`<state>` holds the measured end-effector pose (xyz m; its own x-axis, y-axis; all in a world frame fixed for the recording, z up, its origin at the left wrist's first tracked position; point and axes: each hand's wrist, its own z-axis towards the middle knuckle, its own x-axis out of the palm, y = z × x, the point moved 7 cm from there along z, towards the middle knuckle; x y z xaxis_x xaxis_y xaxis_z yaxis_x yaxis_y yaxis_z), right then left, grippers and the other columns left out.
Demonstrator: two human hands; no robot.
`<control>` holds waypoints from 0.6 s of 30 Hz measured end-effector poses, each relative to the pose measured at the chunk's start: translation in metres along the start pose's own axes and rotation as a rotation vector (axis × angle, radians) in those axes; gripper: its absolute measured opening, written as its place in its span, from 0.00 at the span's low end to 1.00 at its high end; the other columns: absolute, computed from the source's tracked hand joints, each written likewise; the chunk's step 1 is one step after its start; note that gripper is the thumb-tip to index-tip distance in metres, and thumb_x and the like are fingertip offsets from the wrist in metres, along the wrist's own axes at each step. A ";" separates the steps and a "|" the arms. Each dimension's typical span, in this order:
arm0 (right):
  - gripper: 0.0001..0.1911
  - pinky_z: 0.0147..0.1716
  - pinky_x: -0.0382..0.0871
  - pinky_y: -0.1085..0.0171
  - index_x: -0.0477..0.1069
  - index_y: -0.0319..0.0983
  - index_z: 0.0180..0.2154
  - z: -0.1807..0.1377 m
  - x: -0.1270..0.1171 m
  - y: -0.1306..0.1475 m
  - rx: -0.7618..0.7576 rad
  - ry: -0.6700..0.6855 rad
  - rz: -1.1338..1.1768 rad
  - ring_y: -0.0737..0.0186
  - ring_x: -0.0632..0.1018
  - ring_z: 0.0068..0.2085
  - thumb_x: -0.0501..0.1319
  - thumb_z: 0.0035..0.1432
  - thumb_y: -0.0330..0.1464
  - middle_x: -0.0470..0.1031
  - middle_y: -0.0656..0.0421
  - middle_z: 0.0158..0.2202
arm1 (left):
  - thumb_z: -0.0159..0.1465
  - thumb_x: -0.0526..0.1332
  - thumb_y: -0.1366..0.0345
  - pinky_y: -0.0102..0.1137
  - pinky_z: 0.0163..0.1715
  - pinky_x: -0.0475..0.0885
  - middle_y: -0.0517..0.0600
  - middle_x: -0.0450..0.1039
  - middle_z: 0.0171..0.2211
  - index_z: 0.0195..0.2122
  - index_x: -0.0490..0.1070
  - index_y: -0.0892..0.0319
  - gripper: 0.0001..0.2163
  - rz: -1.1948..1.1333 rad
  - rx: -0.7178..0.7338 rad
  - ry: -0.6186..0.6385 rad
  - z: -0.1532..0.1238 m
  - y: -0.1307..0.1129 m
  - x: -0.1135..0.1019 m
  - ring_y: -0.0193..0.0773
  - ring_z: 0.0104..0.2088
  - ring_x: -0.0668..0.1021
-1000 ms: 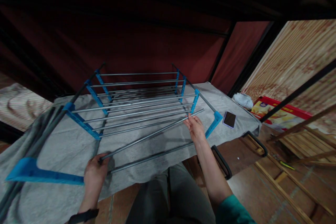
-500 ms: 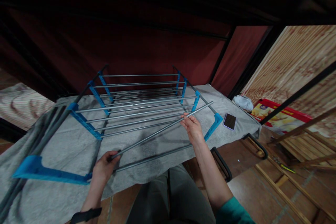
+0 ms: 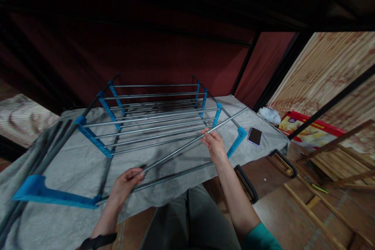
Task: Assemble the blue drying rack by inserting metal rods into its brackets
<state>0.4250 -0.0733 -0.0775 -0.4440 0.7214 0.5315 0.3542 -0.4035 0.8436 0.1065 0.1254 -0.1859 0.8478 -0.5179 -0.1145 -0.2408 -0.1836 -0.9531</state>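
A thin grey metal tube slants across the near part of a partly built rack, its right end higher in view. At its lower left end, my left hand pinches it between thumb and fingers. My right hand grips the same tube beyond its middle, palm turned up. Behind it lies the rack, with several metal rods held between blue plastic brackets. A near blue bracket sits at the left, another blue bracket at the right. Between them a lower tube runs close to the cloth.
The rack rests on a grey cloth. Loose grey tubes lie at the left. A phone-like dark object lies at the right. Beyond are a white bag, a red-edged box, black handles and wooden frames.
The tube has shifted to the right and slightly up, its far end now reaching past the rack's right side. My left hand moved right with it; my right hand stayed nearly in place.
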 end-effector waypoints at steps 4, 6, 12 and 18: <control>0.16 0.40 0.75 0.65 0.76 0.41 0.35 -0.001 -0.001 0.000 -0.005 0.001 0.001 0.68 0.79 0.33 0.74 0.42 0.36 0.81 0.60 0.35 | 0.36 0.74 0.45 0.31 0.30 0.72 0.51 0.78 0.28 0.33 0.76 0.60 0.28 -0.028 -0.014 0.004 -0.004 0.001 -0.001 0.39 0.29 0.78; 0.16 0.40 0.75 0.65 0.76 0.42 0.35 -0.001 -0.001 0.000 -0.008 0.000 -0.003 0.68 0.79 0.33 0.74 0.42 0.36 0.81 0.60 0.35 | 0.39 0.73 0.45 0.29 0.27 0.70 0.52 0.78 0.29 0.34 0.76 0.61 0.27 -0.032 -0.016 0.009 -0.005 0.002 0.000 0.36 0.27 0.76; 0.16 0.40 0.75 0.64 0.76 0.41 0.35 0.000 -0.002 -0.001 -0.002 -0.004 -0.002 0.66 0.79 0.34 0.74 0.41 0.36 0.81 0.60 0.35 | 0.45 0.71 0.45 0.26 0.23 0.64 0.47 0.73 0.25 0.34 0.75 0.61 0.25 -0.052 0.017 0.046 -0.005 0.002 0.005 0.32 0.23 0.70; 0.15 0.40 0.76 0.64 0.75 0.42 0.35 0.001 -0.003 -0.003 -0.005 -0.009 -0.009 0.67 0.79 0.34 0.73 0.42 0.35 0.81 0.61 0.34 | 0.52 0.68 0.45 0.26 0.21 0.58 0.43 0.65 0.21 0.30 0.72 0.60 0.21 -0.033 0.084 0.106 -0.009 -0.006 0.015 0.30 0.21 0.65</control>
<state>0.4261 -0.0735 -0.0812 -0.4401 0.7300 0.5229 0.3459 -0.3996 0.8489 0.1162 0.1114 -0.1789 0.7990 -0.5987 -0.0569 -0.1693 -0.1332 -0.9765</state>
